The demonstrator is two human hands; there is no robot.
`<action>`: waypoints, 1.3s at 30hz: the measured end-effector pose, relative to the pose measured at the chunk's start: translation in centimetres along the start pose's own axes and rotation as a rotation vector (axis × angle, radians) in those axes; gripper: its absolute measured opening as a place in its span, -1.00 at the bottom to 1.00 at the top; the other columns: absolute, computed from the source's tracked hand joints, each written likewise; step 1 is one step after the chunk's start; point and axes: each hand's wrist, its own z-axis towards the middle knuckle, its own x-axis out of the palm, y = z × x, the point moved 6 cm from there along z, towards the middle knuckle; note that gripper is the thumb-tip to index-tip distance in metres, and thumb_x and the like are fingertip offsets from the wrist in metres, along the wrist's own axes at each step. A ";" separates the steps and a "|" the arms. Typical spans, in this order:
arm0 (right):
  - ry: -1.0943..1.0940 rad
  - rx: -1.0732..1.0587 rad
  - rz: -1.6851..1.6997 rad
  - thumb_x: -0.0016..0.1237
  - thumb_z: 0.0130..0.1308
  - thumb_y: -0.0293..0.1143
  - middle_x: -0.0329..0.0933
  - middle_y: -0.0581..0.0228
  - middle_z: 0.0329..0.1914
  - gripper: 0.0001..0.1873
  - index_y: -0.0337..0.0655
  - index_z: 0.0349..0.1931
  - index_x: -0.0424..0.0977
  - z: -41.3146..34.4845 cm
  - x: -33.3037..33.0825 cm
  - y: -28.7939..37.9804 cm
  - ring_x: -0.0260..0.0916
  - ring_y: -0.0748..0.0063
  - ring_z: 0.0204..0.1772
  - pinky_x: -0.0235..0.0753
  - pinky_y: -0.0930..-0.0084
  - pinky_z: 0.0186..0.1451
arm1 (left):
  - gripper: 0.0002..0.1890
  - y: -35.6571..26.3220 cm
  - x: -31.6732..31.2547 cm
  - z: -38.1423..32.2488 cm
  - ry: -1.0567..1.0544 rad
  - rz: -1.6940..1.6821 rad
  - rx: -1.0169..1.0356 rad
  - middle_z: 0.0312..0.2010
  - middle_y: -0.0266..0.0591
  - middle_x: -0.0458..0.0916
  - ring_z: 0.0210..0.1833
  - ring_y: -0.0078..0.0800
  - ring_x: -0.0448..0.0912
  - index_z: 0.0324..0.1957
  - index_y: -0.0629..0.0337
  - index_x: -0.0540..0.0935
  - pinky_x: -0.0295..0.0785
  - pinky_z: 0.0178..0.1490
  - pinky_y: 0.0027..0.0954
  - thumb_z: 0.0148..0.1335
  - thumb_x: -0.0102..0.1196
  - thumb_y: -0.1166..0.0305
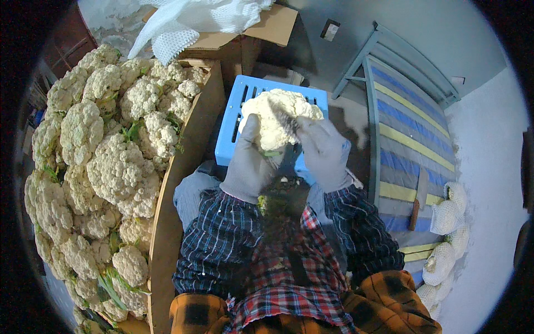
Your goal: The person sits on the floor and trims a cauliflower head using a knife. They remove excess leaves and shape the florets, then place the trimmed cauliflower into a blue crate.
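Note:
My left hand (250, 165), in a grey knit glove, grips a cream-white cauliflower head (267, 112) from its near left side, thumb up against the florets. The cauliflower is over a light blue slotted plastic crate or stool (228, 137); whether it rests on it I cannot tell. My right hand (324, 150), gloved alike, is closed around a small grey tool (283, 117) that lies against the florets. Motion blur hides whether that tool is a brush or a blade. A bit of green (273, 153) shows under the head.
A wooden bin (183, 137) heaped with cauliflowers (114, 167) stands at left. White foam netting (200, 21) lies over a cardboard box (273, 25) behind. At right, a striped bed surface (411, 133) bears a cleaver (418, 198) and several net-wrapped cauliflowers (440, 263).

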 end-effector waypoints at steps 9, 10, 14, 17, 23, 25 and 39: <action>-0.145 0.151 0.092 0.18 0.34 -0.43 0.68 0.03 -0.12 -0.78 -0.20 -0.03 0.71 -0.2 -2.4 -1.2 0.69 -0.01 -0.16 0.64 0.28 -0.13 | -0.45 -0.1 -0.6 0.1 -0.029 -0.106 -0.009 0.37 -0.09 0.54 0.30 -0.24 0.61 0.46 0.09 0.40 0.67 0.22 -0.14 0.62 -0.05 0.00; -0.139 0.142 0.106 0.17 0.36 -0.42 0.67 0.01 -0.13 -0.78 -0.21 -0.02 0.70 0.1 -2.4 -1.3 0.68 0.02 -0.16 0.62 0.28 -0.13 | -0.45 0.1 -0.6 0.1 -0.021 -0.102 -0.023 0.38 -0.10 0.53 0.30 -0.23 0.62 0.46 0.09 0.40 0.67 0.20 -0.15 0.62 -0.05 0.00; -0.111 0.145 0.027 0.16 0.38 -0.40 0.66 0.01 -0.13 -0.77 -0.21 -0.01 0.70 0.6 -1.8 -1.4 0.68 0.03 -0.13 0.62 0.26 -0.11 | -0.44 0.0 -0.5 0.2 0.045 -0.075 -0.037 0.39 -0.13 0.52 0.30 -0.20 0.61 0.47 0.09 0.38 0.69 0.18 -0.16 0.62 -0.05 0.01; -0.112 0.153 0.100 0.14 0.37 -0.46 0.65 0.03 -0.16 -0.76 -0.26 0.00 0.69 0.5 -1.2 -0.9 0.67 0.11 -0.14 0.60 0.32 -0.10 | -0.44 -0.2 -0.8 0.2 0.024 -0.115 -0.018 0.37 -0.11 0.54 0.31 -0.21 0.60 0.46 0.11 0.39 0.66 0.24 -0.12 0.61 -0.04 0.01; -0.060 0.079 0.086 0.14 0.35 -0.55 0.66 0.07 -0.23 -0.77 -0.33 -0.01 0.68 -0.5 -2.2 0.4 0.65 0.21 -0.20 0.59 0.39 -0.13 | -0.47 -0.3 -0.8 -0.1 -0.046 0.079 0.090 0.34 -0.13 0.57 0.34 -0.26 0.59 0.43 0.15 0.44 0.60 0.32 -0.14 0.60 0.00 0.07; -0.144 0.103 0.052 0.19 0.35 -0.47 0.67 0.05 -0.24 -0.78 -0.23 -0.03 0.70 0.0 -3.5 -0.4 0.67 0.09 -0.23 0.63 0.28 -0.17 | -0.46 -0.7 -0.9 -0.1 -0.127 0.208 0.144 0.34 -0.13 0.58 0.35 -0.24 0.59 0.43 0.16 0.43 0.57 0.35 -0.11 0.57 0.04 0.09; 0.144 0.151 0.126 0.10 0.39 -0.55 0.64 0.11 -0.25 -0.76 -0.35 0.01 0.68 -0.5 -3.1 1.1 0.61 0.31 -0.23 0.57 0.44 -0.14 | -0.37 -2.7 1.0 -0.9 -0.127 0.519 0.429 0.36 -0.13 0.53 0.37 -0.24 0.55 0.48 0.17 0.37 0.46 0.43 -0.16 0.48 0.15 0.14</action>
